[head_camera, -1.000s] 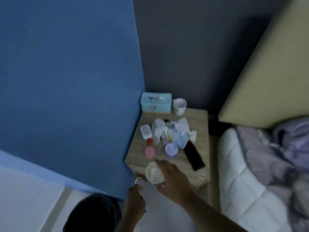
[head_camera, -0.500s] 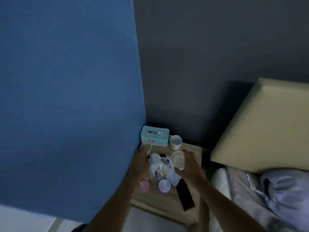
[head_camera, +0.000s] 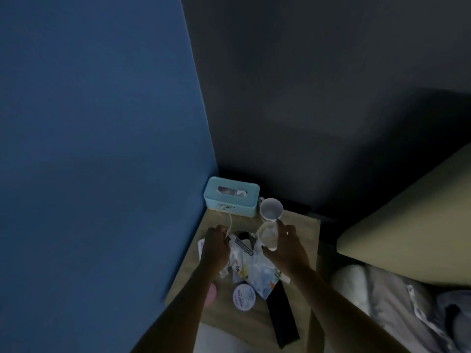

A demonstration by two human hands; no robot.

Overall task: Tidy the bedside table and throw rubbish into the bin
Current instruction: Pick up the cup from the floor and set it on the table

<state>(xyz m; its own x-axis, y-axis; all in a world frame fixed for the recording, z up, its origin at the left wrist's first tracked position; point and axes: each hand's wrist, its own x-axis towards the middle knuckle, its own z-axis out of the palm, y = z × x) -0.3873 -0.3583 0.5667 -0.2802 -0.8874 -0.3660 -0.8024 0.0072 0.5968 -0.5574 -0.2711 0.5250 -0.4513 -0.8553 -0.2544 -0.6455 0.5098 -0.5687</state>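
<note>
The wooden bedside table (head_camera: pixel 303 230) stands in the corner. On it lies a heap of crumpled wrappers and tissues (head_camera: pixel 251 263). My right hand (head_camera: pixel 288 248) grips a small pale cup (head_camera: pixel 267 236) above the heap. My left hand (head_camera: pixel 215 248) hovers over the heap's left side and pinches a thin white cord (head_camera: pixel 230 222) that loops up toward the tissue box. A round lilac-lidded jar (head_camera: pixel 244 297), a pink jar (head_camera: pixel 211 294) half hidden by my left forearm, and a black flat rectangular object (head_camera: pixel 281 314) lie nearer the front. The bin is out of view.
A light blue tissue box (head_camera: pixel 230 200) and a white mug (head_camera: pixel 271 209) stand at the table's back. The blue wall is on the left, the dark wall behind. A beige headboard (head_camera: pixel 407 225) and a bed with grey bedding (head_camera: pixel 397 307) are on the right.
The view has swung up from the floor to the table. Both hands rose from the table's front edge to over the heap, the right hand carrying the cup, the left the cord.
</note>
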